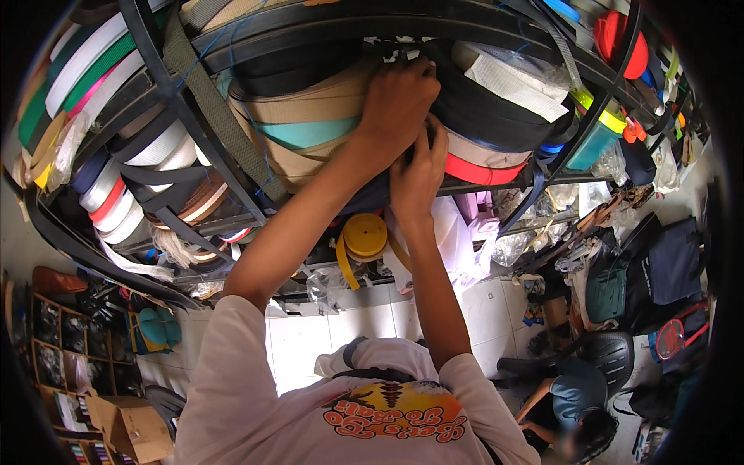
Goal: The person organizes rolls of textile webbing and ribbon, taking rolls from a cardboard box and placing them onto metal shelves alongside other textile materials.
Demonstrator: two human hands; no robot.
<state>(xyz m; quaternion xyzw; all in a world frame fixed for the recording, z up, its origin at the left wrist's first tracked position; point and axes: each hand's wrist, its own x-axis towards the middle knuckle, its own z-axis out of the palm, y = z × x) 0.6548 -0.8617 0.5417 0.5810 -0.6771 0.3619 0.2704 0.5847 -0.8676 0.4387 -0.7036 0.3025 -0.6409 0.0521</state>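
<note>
Rack (310, 27): while it stands full, nothing seems drawn out yet.
Black roll (492, 105): shelved, right of hands.
Beige roll (310, 97): shelved, left.
Left hand (399, 97): fingers bent between rolls; grip I cannot tell.
Right hand (418, 170): just below; grip also hidden.

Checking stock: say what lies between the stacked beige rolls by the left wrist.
Head view: a teal roll lies between the upper beige roll and lower beige roll.

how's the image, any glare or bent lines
In the head view, the floor tiles bleach to white in places; in that head view the black rack rail bows and the corners fall to black; same head view, the black webbing roll loses detail in shade, while the left hand and right hand look fairly sharp.
</note>
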